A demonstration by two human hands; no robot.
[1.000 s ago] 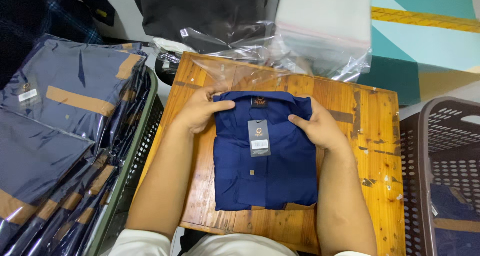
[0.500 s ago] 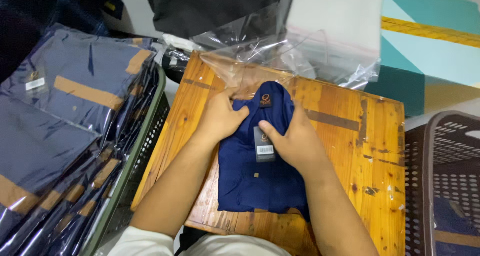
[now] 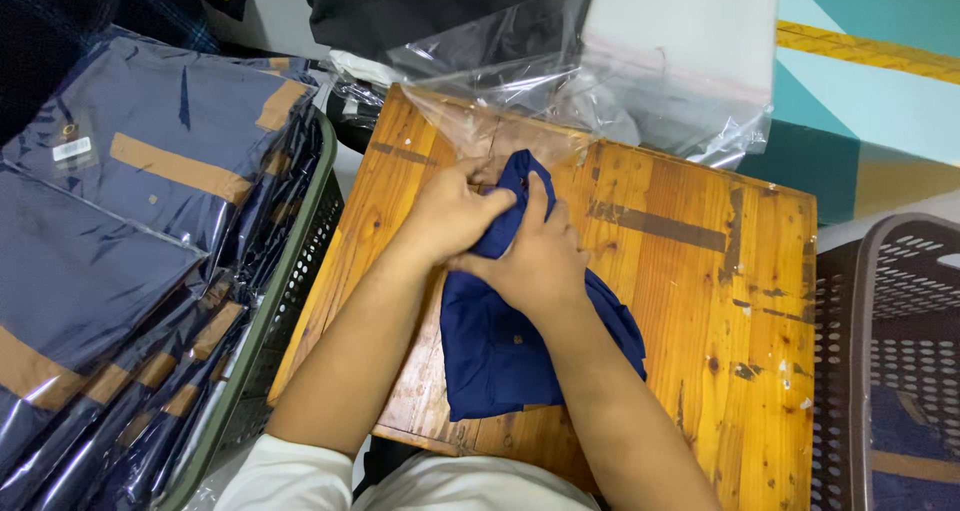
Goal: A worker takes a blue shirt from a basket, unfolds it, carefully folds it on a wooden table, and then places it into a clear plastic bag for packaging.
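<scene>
Gripping one navy shirt [image 3: 500,341], both left hand [image 3: 455,211] and right hand [image 3: 535,261] close their fingers on it.

Bare forearms, white short sleeves, left hand [image 3: 455,211], right hand [image 3: 535,261] ungloved

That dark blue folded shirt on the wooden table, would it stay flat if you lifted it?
Probably not: the dark blue cloth shirt bunches where the left hand and right hand squeeze it, so it looks floppy. Likely light, not fragile.
</scene>
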